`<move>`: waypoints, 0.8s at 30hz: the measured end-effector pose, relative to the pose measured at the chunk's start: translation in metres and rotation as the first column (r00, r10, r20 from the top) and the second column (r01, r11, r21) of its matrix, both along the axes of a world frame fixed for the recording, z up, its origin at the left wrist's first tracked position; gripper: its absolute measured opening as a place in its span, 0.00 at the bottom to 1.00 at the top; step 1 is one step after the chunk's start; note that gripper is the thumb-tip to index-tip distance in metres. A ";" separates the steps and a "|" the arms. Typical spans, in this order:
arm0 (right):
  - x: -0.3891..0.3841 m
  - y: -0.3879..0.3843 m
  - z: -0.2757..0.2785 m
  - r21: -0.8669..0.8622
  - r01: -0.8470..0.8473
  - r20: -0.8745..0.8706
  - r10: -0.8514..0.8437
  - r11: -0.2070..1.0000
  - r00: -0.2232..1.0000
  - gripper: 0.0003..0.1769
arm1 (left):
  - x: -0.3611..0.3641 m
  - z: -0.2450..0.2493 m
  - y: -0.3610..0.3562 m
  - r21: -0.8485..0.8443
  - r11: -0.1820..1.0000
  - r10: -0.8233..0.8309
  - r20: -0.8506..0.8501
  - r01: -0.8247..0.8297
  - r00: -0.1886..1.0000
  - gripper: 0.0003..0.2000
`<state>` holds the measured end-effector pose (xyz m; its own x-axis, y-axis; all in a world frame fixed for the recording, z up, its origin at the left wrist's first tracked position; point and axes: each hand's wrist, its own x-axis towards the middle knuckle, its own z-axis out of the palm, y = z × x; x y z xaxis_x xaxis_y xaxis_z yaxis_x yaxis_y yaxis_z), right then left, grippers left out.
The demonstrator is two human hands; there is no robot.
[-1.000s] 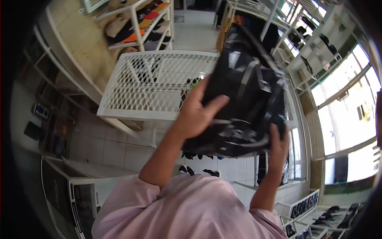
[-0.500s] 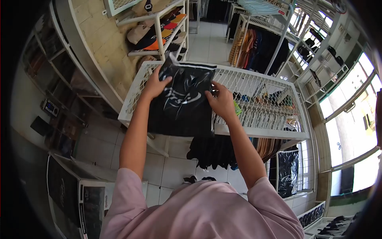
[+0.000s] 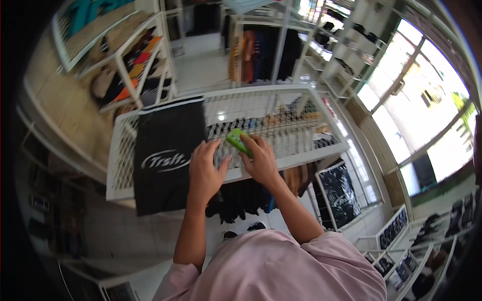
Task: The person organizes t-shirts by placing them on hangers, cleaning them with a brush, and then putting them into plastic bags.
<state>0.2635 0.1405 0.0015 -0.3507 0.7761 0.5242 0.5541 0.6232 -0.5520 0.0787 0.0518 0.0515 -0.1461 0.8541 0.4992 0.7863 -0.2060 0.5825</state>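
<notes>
A black plastic bag with a white printed logo lies flat over the left part of the white mesh-topped rack, its lower end hanging past the front edge. My left hand is at the bag's right edge, fingers apart and nothing held. My right hand has its fingers closed on a small lime-green object with dark markings, just above the mesh. The object's exact kind does not show, and its near end is hidden under my fingers.
Clothes on hangers hang beneath the mesh. To the left stands a shelf of caps; behind is a clothes rail. A wrapped black package rests at the lower right, near glass doors.
The black bag, held in both hands before, now lies flat on the rack. Both hands have let go of it, and my right hand has taken the green object. The view has swung right.
</notes>
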 end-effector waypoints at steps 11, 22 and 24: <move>0.201 0.082 -0.011 0.034 0.430 -0.007 -0.430 0.902 0.903 0.30 | 0.135 -0.030 0.063 -0.082 0.957 -0.271 0.088 0.278 0.959 0.22; 0.098 0.067 0.010 0.094 0.117 -0.049 -0.112 0.989 0.992 0.21 | 0.074 -0.018 -0.031 -0.090 0.981 0.186 0.242 -0.169 0.952 0.13; 0.055 0.076 0.006 0.096 -0.046 -0.057 0.051 0.994 0.997 0.19 | 0.055 -0.022 -0.059 -0.077 0.949 0.315 0.268 -0.305 0.911 0.11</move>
<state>0.3184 0.2162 0.0076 -0.3528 0.7046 0.6157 0.4898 0.6997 -0.5200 0.1335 -0.0070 0.0300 -0.5329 0.7587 0.3746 0.6165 0.0449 0.7861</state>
